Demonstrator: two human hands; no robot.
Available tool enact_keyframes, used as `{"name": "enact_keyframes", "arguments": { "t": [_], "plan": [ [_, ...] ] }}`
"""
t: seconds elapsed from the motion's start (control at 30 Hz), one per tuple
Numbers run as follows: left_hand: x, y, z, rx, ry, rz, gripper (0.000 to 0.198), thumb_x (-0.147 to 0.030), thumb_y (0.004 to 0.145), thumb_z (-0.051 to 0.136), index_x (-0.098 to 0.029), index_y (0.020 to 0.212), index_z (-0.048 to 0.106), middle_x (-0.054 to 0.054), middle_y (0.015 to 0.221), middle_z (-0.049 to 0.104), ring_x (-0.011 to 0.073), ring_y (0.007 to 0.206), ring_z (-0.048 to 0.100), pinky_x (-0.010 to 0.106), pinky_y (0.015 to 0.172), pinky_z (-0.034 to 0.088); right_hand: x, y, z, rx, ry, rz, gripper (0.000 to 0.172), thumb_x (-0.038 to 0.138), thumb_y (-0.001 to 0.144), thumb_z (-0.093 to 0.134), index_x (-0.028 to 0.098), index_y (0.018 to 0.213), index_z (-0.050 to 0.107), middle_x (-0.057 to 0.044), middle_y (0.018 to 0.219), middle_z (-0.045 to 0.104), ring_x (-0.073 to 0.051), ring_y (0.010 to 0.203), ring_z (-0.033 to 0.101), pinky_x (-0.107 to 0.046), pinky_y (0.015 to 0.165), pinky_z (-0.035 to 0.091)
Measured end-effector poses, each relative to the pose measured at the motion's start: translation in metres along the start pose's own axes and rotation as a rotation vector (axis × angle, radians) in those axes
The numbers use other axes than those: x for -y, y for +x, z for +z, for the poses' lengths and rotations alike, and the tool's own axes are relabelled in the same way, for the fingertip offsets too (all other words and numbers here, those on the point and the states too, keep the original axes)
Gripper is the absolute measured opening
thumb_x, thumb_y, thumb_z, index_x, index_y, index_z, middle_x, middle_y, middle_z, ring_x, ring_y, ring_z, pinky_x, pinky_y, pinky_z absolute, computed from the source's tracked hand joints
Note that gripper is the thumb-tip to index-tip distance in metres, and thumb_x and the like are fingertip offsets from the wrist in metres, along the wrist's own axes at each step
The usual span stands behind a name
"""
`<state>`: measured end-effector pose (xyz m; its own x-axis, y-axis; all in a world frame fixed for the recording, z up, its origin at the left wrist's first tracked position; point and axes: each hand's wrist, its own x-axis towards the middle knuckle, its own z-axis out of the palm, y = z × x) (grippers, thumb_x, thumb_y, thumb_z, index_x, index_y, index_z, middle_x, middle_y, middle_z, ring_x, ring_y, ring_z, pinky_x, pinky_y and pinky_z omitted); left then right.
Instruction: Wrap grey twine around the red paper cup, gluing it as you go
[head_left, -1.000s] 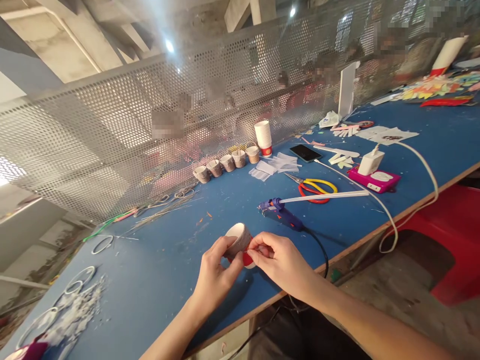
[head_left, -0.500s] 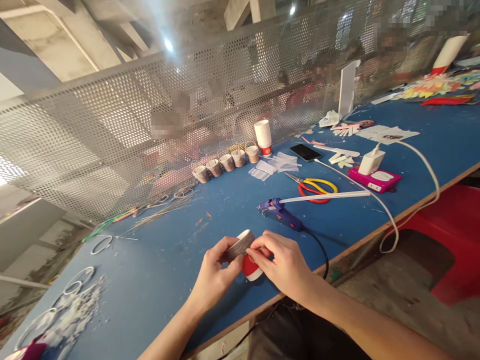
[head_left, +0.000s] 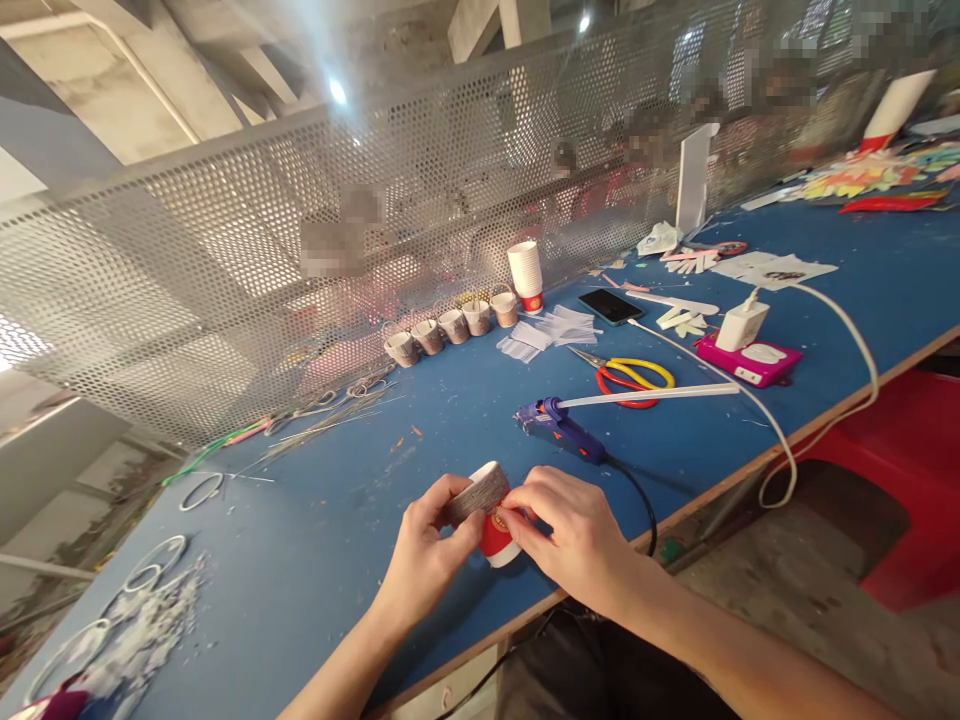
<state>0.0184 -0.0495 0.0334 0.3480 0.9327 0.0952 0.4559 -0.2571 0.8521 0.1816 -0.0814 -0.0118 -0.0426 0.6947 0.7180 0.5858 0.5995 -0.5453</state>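
A paper cup (head_left: 501, 540), red and white with a gold emblem, is tilted in front of me above the table edge. Grey-brown cord (head_left: 484, 492) is wound around its upper part, up to near the white rim. My left hand (head_left: 435, 535) is closed around the wrapped part, thumb on the near side and fingers behind. At the cup's right side, my right hand (head_left: 566, 525) pinches thumb and forefinger together where the winding meets the red. What lies between those fingertips is hidden. Just beyond the hands lies a blue glue gun (head_left: 562, 428) with a long glue stick.
Small cord-wrapped cups (head_left: 452, 325) stand in a row by the perforated metal screen (head_left: 255, 240), beside stacked paper cups (head_left: 525, 272). Red-and-yellow-handled scissors (head_left: 634, 378), a phone (head_left: 611, 306) and a pink power strip (head_left: 750, 360) lie right. Wires (head_left: 330, 420) lie left.
The cup has turned slightly, bringing its gold emblem into view. My right hand has shifted a little to the right, its fingertips still at the cup.
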Motion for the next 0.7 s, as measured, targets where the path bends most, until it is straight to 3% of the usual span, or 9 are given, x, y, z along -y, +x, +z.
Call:
{"name": "enact_keyframes", "arguments": {
  "t": [0.4, 0.7],
  "plan": [
    [-0.0013, -0.0002, 0.0003, 0.025, 0.022, -0.003, 0.011, -0.027, 0.072, 0.055, -0.015, 0.072, 0.055, -0.004, 0.06, 0.047, 0.0102, 0.058, 0.042, 0.02, 0.055, 0.038, -0.0009, 0.0, 0.0045, -0.067, 0.018, 0.039, 0.018, 0.02, 0.089, 0.051, 0.02, 0.072, 0.054, 0.0, 0.064, 0.055, -0.013, 0.057, 0.052, -0.024, 0.054, 0.038],
    [-0.0004, 0.0003, -0.0013, 0.024, 0.003, 0.019, 0.014, -0.028, 0.073, 0.056, -0.015, 0.072, 0.056, -0.004, 0.06, 0.046, 0.0098, 0.057, 0.04, 0.02, 0.054, 0.036, -0.002, -0.0001, 0.0028, -0.056, 0.054, 0.053, 0.016, 0.021, 0.09, 0.052, 0.019, 0.075, 0.056, -0.002, 0.068, 0.057, -0.014, 0.063, 0.055, -0.026, 0.058, 0.04]
  ]
}}
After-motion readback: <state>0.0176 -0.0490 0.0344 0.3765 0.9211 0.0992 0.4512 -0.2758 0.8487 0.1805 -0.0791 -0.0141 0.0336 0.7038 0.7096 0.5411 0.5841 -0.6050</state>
